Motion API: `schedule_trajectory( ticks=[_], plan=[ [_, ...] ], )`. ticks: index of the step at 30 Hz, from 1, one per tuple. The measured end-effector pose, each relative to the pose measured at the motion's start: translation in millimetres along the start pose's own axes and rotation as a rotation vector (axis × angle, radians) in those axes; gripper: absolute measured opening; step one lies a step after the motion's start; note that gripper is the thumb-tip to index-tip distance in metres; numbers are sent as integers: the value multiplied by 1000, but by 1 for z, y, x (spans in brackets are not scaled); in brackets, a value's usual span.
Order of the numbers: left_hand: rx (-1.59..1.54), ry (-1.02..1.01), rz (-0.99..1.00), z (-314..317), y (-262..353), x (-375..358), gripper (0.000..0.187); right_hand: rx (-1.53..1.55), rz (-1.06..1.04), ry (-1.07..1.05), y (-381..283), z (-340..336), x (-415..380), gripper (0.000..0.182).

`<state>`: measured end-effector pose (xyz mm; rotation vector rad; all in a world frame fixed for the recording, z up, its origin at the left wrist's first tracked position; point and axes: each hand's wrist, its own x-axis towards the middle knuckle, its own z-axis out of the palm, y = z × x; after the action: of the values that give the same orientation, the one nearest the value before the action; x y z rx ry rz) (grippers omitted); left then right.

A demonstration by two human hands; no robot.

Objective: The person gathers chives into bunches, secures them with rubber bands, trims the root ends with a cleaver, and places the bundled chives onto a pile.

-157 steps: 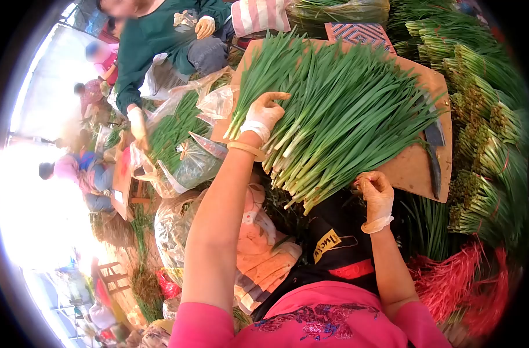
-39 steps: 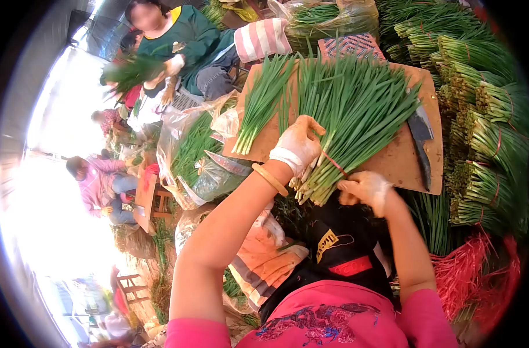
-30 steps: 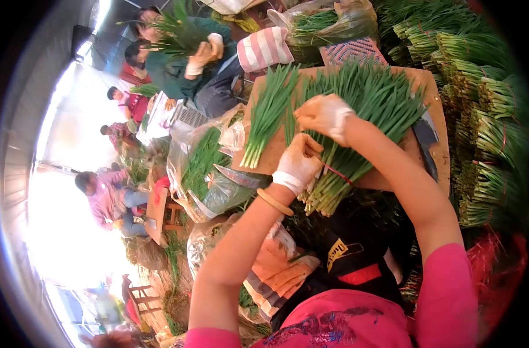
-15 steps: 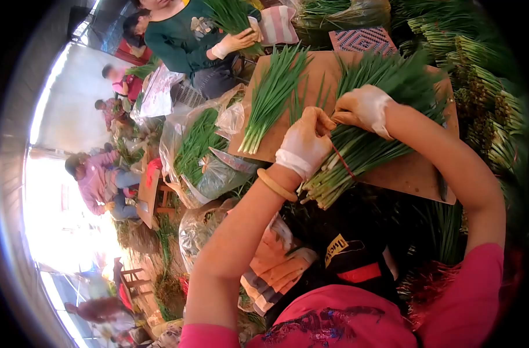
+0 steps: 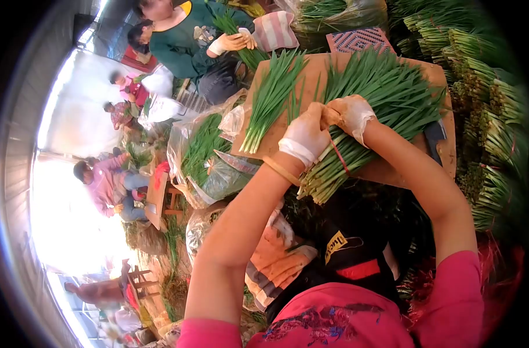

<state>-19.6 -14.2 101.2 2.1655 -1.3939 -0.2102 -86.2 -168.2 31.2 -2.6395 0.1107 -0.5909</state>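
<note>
A large bundle of garlic chives [image 5: 386, 95] lies across a brown board [image 5: 447, 124], its pale cut ends toward me. A thin red tie [image 5: 339, 158] runs around the bundle near those ends and leads up under my fingers. My left hand [image 5: 308, 134], in a whitish glove, is closed in a pinch at the tie. Right against it, my gloved right hand [image 5: 350, 119] is also pinched closed over the bundle. The tie's ends are hidden between my fingers. A smaller loose bunch of chives [image 5: 270, 104] rests on the board's left part.
A dark flat object [image 5: 434, 141] lies at the board's right edge. Several tied bundles [image 5: 496, 145] are stacked on the right. Left of the board stands a plastic bag of chives [image 5: 203, 148]. Across from me, a person in green [image 5: 183, 43] holds chives; other people sit farther left.
My right hand has moved in against my left hand, and its arm has swung inward. The dark flat object shows more now. The person across has lowered the held chives slightly.
</note>
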Motion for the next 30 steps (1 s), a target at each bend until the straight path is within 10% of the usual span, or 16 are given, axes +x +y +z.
schedule_trajectory(
  ticks=[5,8,9,12,14,17,19,20,21,23,25,28,30],
  plan=[
    [-91,-35,145,-6,4,-7,23,262,29,-104,2,2,25,68],
    [-71,-16,136,-9,0,-9,22,930,-55,-400,1,5,36,86],
    [-182,30,206,-6,-4,-7,21,1169,18,-456,-2,12,37,84],
    [-163,78,229,-2,-14,-11,21,276,-478,-120,2,27,43,48],
    [-122,64,179,-6,-7,-14,21,-252,65,-494,-47,-44,33,45],
    [-54,70,194,-10,-3,-17,20,-144,-115,33,-36,-58,28,34],
    [-64,108,257,-6,-5,-18,19,735,-12,24,-50,-63,29,27],
    [-95,141,302,-3,-10,-17,19,1296,428,-290,-61,-70,29,23],
    [-125,177,349,-2,-12,-14,19,1068,33,-157,-43,-37,33,22],
    [-77,174,242,-6,-9,-15,19,975,-26,-225,-23,-5,32,22],
    [-39,155,118,-7,-10,-18,21,1239,644,-633,-28,-10,21,21],
    [-168,169,-12,1,-22,-16,22,910,329,-665,-36,-26,8,22],
    [-138,181,25,-1,-23,-16,22,1106,607,-578,-42,-33,2,19]
  ],
)
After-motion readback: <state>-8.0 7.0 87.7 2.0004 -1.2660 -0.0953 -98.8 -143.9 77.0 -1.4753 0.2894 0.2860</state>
